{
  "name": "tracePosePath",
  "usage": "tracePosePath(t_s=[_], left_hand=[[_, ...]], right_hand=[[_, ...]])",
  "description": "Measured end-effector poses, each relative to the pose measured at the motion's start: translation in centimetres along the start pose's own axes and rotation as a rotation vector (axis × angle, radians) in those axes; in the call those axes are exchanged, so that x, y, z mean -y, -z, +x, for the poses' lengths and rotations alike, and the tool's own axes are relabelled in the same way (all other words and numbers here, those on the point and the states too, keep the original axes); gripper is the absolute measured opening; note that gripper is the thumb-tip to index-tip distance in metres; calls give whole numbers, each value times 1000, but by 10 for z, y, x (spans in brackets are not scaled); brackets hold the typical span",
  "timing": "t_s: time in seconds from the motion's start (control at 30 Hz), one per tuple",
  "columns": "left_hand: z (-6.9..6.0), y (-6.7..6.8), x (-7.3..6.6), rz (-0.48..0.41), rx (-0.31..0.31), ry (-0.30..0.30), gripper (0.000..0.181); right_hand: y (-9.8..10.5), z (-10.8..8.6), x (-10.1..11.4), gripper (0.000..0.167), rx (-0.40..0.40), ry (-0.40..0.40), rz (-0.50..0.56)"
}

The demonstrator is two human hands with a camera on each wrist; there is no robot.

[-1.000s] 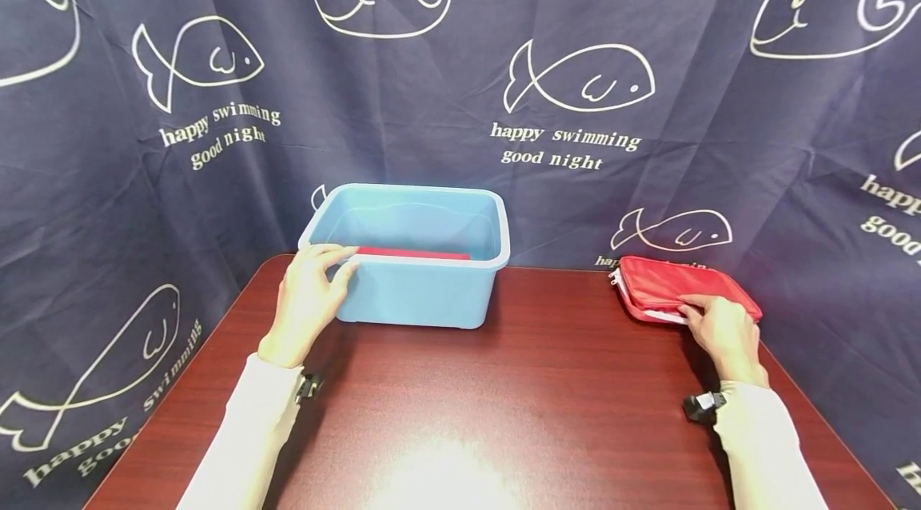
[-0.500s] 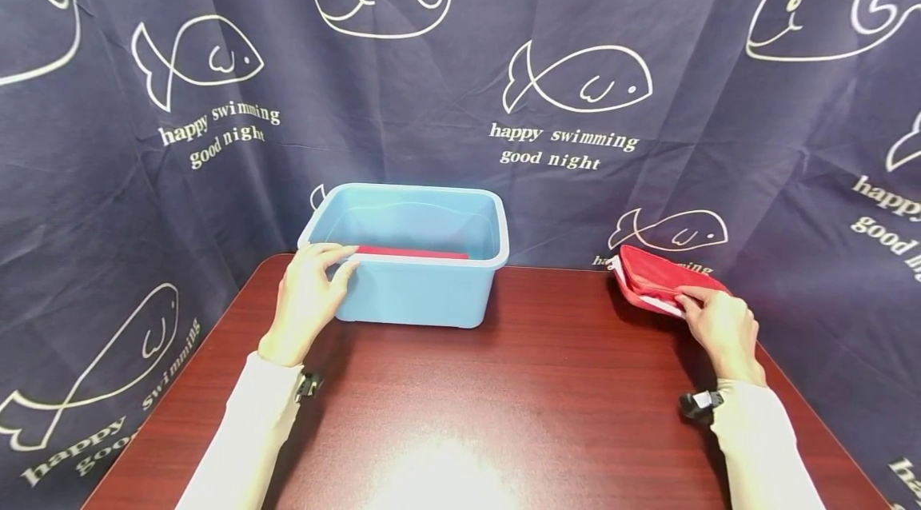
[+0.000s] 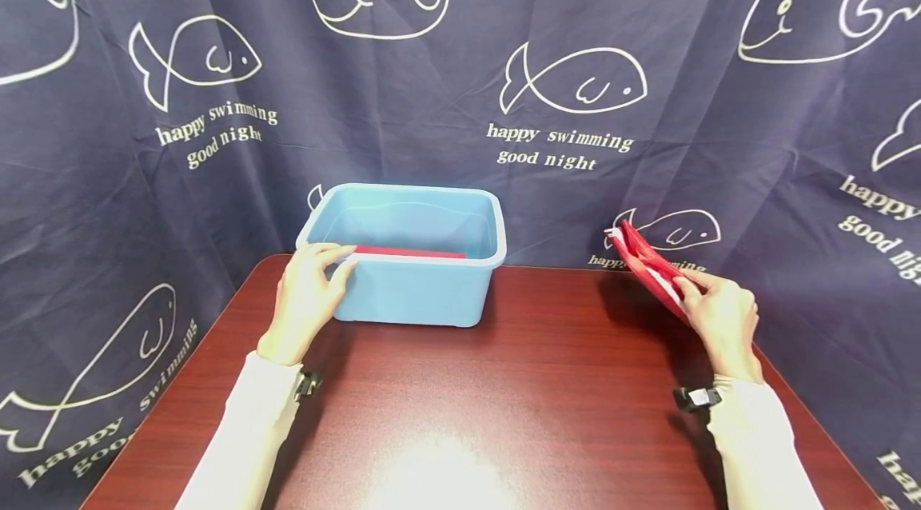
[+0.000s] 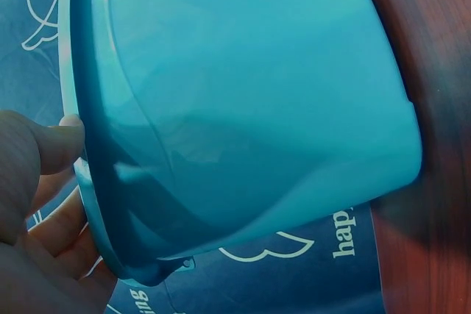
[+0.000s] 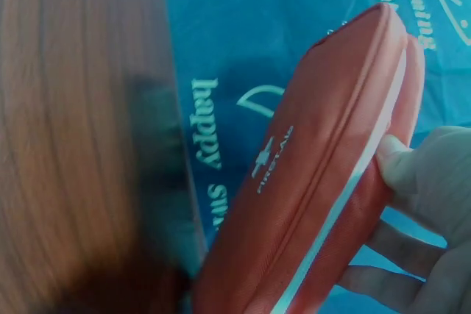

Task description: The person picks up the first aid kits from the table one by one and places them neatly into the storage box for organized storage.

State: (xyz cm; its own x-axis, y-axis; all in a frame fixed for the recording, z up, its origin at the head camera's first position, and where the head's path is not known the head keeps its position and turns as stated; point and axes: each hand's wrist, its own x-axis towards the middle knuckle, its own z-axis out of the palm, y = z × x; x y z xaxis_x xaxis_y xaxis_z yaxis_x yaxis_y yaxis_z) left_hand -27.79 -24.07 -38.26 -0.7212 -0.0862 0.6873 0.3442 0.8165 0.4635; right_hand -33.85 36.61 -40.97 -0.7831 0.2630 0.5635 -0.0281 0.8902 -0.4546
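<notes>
At the right of the head view, my right hand pinches a red zippered first aid pouch by its near edge. The pouch is tilted up on its side, lifted off the table, with a white zipper strip along its edge. In the right wrist view, lettering reading "FIRST AID" shows on the pouch, and my thumb presses its zipper side. My left hand grips the front left rim of a light blue plastic bin. Inside the bin, a red thing shows just behind the front rim; most of it is hidden.
The bin stands at the back left of a reddish-brown wooden table. A dark blue curtain with white fish and whale drawings hangs close behind and along both sides. Dark wrist devices sit on both wrists.
My right hand has raised the first aid pouch off the table and tipped it from lying flat onto its side, shifting it slightly left. My left hand and the bin stay where they were.
</notes>
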Motion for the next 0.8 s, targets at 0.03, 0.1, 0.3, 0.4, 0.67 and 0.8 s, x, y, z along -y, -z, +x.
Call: tracePosePath(t_s=[0.03, 0.1, 0.3, 0.4, 0.67, 0.8], left_hand=[[0, 0, 0, 1, 2, 1, 27], [-1, 0, 0, -2, 4, 1, 26], [-1, 0, 0, -13, -6, -2, 26], [-1, 0, 0, -18, -7, 1, 25], [-1, 1, -1, -18, -11, 1, 26], [0, 0, -1, -20, -11, -3, 25]], right_hand=[[1, 0, 3, 26, -11, -1, 7], [3, -1, 11, 25, -37, -4, 23], [8, -4, 36, 22, -96, 6, 87], [8, -5, 47, 22, -105, 11, 121], [7, -10, 66, 22, -119, 27, 164], [9, -12, 76, 22, -132, 39, 174]])
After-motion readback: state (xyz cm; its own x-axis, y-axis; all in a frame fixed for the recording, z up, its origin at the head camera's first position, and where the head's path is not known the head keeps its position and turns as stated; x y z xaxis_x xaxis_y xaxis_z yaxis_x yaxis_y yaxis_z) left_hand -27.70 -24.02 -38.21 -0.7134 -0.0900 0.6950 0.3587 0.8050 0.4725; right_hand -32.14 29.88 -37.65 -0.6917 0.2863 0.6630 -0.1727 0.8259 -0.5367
